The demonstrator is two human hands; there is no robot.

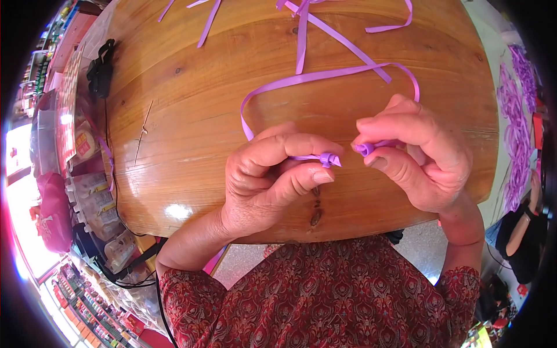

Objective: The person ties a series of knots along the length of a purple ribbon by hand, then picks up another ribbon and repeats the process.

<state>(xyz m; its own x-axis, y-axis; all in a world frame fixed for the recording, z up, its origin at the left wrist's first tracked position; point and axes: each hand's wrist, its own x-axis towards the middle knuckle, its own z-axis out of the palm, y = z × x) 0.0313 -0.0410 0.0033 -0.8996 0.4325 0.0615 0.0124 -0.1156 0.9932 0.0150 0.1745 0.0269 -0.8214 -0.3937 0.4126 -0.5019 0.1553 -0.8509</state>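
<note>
A long purple ribbon [313, 76] loops over the wooden table between my two hands. Near one end it is tied in a small knot, pinched between the thumb and forefinger of my left hand [270, 180]. My right hand [420, 153] pinches the other end, which also carries a small knot, between thumb and forefinger. The two knotted ends face each other a short gap apart, above the table's near part. The other fingers of both hands curl inward and partly hide the ribbon.
More purple ribbon pieces [301, 37] lie at the table's far side. A thin twig-like strand [143, 133] and a black object with a cord [101, 69] lie on the left. At the right, a heap of purple ribbons [513, 133] rests beside the wooden table [174, 116]; another person's arm [518, 238] shows below.
</note>
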